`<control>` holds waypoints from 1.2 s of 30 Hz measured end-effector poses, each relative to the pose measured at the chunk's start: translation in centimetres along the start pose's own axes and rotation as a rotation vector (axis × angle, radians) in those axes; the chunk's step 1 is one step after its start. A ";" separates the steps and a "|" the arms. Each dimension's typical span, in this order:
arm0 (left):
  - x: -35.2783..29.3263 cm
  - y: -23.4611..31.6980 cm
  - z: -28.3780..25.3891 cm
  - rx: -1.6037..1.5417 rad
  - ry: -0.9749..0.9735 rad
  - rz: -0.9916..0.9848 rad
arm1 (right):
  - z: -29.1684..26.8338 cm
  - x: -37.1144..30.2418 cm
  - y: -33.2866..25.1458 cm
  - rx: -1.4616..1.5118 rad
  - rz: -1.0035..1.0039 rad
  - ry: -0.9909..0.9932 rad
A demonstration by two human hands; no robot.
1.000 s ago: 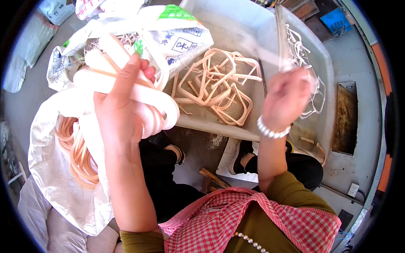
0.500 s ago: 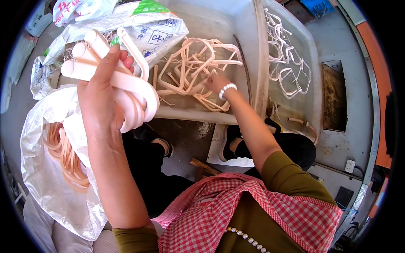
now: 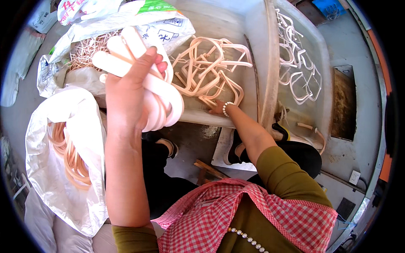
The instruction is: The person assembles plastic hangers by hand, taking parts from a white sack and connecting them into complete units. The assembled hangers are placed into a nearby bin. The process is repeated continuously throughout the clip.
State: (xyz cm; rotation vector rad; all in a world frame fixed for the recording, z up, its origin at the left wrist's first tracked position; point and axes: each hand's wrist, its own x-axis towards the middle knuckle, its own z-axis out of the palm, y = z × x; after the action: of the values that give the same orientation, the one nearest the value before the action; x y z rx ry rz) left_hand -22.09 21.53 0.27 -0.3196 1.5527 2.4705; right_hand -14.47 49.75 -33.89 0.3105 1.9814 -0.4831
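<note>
My left hand [image 3: 130, 88] is closed around a bundle of thick, pale pink bent plastic strips [image 3: 168, 99]. Their rounded ends stick out above my fist, and their curved bends hang on the right side. Inside a whitish plastic bin lies a tangled pile of peach-coloured bent plastic strips [image 3: 192, 63]. My right hand [image 3: 217, 108], with a white bead bracelet at the wrist, is down at the near edge of that pile. Its fingers bend in at the end of a peach strip, partly hidden.
The bin [image 3: 198, 118] stands before my knees. A second bin [image 3: 322, 55] to its right holds white bent pieces [image 3: 295, 59]. On the left are a printed sack [image 3: 181, 27] of small pinkish scraps [image 3: 90, 50] and a white bag [image 3: 38, 139] with peach strips [image 3: 69, 156].
My left hand has moved right with its bundle. My right hand has come nearer to me, from the middle of the pile to its near edge, and a curved strip there has shifted.
</note>
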 end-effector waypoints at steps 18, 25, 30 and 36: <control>-0.3 -1.0 0.9 0.100 -0.109 -0.092 | -8.7 -11.2 0.1 0.981 -0.292 0.116; -1.3 -2.0 1.1 0.092 -0.317 -0.208 | -13.4 -24.8 -5.3 1.452 -0.841 -0.031; -2.3 -3.9 1.1 0.138 -0.562 -0.338 | -10.7 -29.1 -11.7 1.077 -0.691 0.235; -2.2 -4.7 0.2 0.316 -0.491 -0.178 | -11.0 -31.8 -9.8 0.919 -0.686 0.162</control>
State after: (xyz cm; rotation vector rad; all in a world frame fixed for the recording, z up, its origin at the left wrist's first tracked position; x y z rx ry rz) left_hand -18.62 23.62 -3.07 0.1816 1.5741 1.9332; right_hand -13.37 45.96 0.92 0.2160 1.8663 -1.8627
